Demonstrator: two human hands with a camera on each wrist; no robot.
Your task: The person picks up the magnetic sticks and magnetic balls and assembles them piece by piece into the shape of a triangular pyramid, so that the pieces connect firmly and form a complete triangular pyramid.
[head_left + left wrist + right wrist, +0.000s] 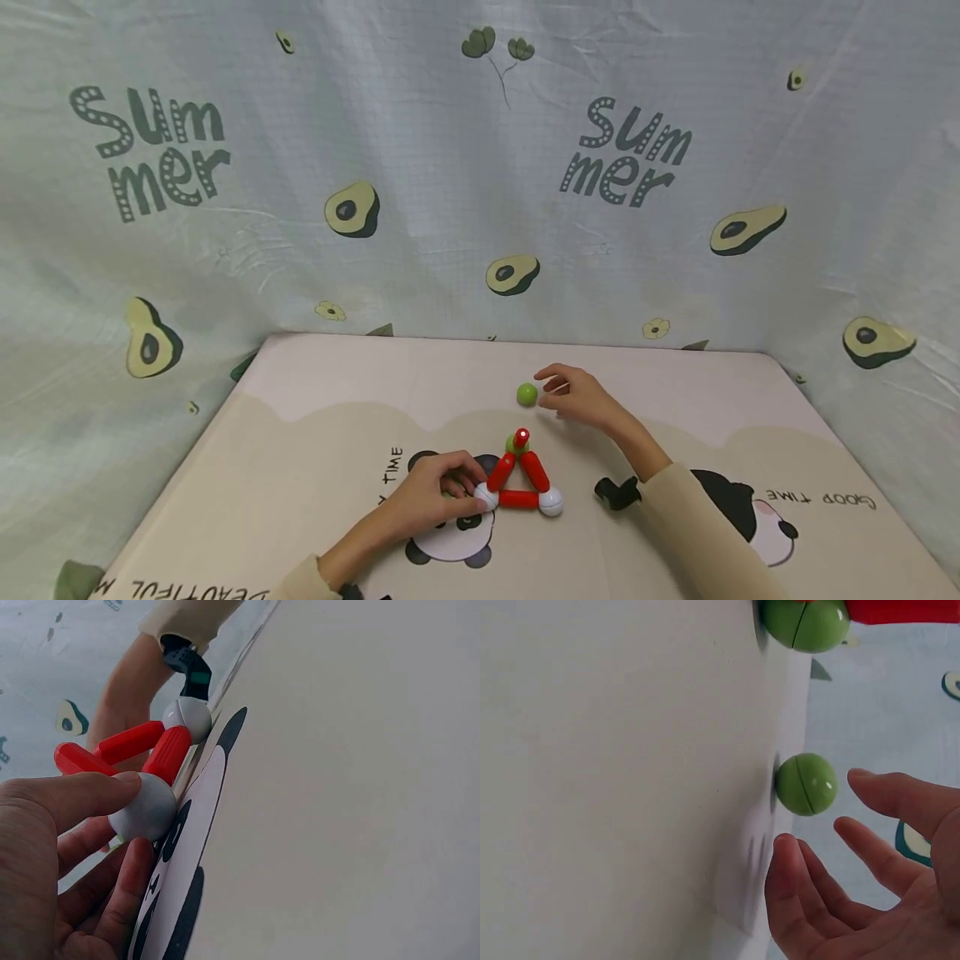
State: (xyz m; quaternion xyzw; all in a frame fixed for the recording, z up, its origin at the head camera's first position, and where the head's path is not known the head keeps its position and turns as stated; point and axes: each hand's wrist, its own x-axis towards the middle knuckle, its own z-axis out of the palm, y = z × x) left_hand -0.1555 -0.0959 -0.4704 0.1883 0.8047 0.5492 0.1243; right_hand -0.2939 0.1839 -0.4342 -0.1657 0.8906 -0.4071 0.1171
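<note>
A triangle of red rods (518, 499) lies on the table, joined by two white balls (551, 502) and a green ball (806, 624) at its far corner. Another red rod (521, 437) sticks up from that green corner. My left hand (438, 492) pinches the left white ball (144, 808) between thumb and fingers. A sliver of green shows behind those fingers. Beyond the triangle, a loose green ball (527, 394) rests on the table. Just right of it is my right hand (581, 398), thumb and fingers spread apart, holding nothing; a gap separates them from the ball (805, 784).
The table (315, 433) has a printed cover with a panda and lettering. A patterned curtain (420, 150) hangs behind it and at the sides. A black wrist camera (617, 493) sits by the right sleeve (697, 525).
</note>
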